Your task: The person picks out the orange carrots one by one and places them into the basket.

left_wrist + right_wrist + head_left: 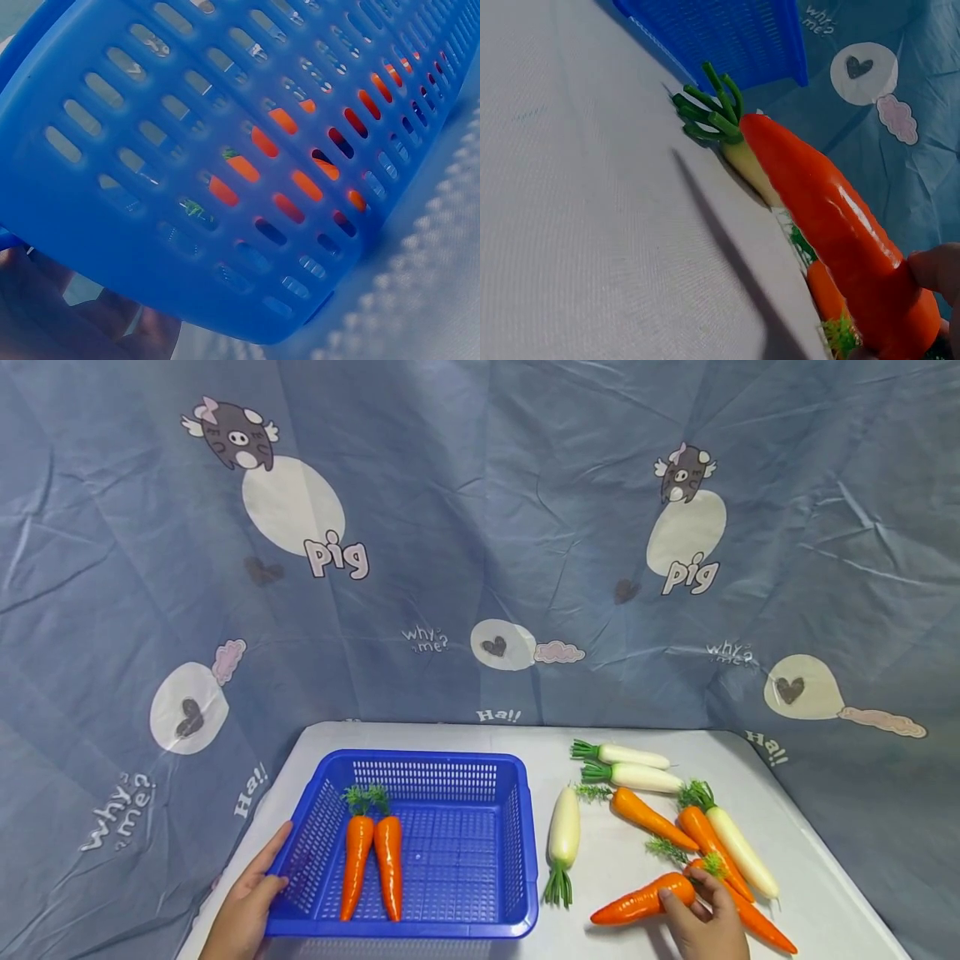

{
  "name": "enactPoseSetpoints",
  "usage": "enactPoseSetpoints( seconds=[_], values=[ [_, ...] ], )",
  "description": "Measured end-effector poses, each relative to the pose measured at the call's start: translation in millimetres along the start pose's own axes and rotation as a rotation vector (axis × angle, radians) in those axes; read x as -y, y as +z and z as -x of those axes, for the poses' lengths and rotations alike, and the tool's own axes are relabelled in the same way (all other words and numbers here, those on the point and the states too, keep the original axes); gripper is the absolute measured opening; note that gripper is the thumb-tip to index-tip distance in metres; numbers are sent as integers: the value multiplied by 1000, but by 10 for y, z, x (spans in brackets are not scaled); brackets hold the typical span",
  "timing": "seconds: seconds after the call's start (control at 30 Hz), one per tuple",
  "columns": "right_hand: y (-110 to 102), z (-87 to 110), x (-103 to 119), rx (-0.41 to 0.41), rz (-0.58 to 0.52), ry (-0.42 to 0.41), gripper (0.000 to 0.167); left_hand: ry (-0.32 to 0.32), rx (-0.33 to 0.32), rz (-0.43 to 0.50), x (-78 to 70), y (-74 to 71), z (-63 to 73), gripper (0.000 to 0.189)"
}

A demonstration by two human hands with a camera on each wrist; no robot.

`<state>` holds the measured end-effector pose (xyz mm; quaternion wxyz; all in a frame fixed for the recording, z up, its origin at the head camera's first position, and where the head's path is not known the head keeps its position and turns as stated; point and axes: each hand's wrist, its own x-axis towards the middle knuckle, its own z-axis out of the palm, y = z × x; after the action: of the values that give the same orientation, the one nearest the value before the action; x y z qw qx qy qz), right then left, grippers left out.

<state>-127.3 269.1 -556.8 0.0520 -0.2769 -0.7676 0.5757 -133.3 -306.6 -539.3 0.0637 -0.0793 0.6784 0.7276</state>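
My right hand [708, 922] pinches the thick end of an orange carrot [643, 900], thumb on the near side. Its pointed end faces left, and in the right wrist view the carrot [840, 232] hangs over its shadow on the cloth. At the left side of a blue plastic basket [420, 929], my left hand [251, 893] grips the rim. Two carrots [357, 864] lie side by side in the basket, leafy tops away from me. Through the slots in the left wrist view, the basket wall [172, 225] shows orange behind it.
A white radish [564, 831] lies right of the basket, green stalks toward me. Two more radishes [637, 777] are at the back. Several carrots [652, 820] and another radish [738, 850] cluster on the right. A printed blue cloth [420, 527] hangs around the white table [810, 860].
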Motion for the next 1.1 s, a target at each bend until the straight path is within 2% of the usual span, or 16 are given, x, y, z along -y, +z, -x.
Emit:
enactPoseSetpoints(
  seconds=[0.23, 0.43, 0.57, 0.7, 0.87, 1.1],
  values=[
    [-19, -11, 26, 50, 18, -23, 89, 21, 14, 26, 33, -17, 4, 77],
    [-14, -18, 27, 35, 49, -29, 87, 43, 29, 46, 64, -29, -1, 76],
    [-4, -17, 32, 33, 58, -41, 89, 110, 65, 26, 90, -36, -12, 74],
    [8, -7, 42, 61, 14, -35, 92, 194, 93, 15, 115, -25, -19, 72],
    [30, -10, 43, 94, -31, -16, 96, 247, 67, -25, 109, -10, -20, 70],
    [43, -35, 30, 112, -34, 8, 97, 272, 2, -124, 72, 15, -18, 69]
  ],
)
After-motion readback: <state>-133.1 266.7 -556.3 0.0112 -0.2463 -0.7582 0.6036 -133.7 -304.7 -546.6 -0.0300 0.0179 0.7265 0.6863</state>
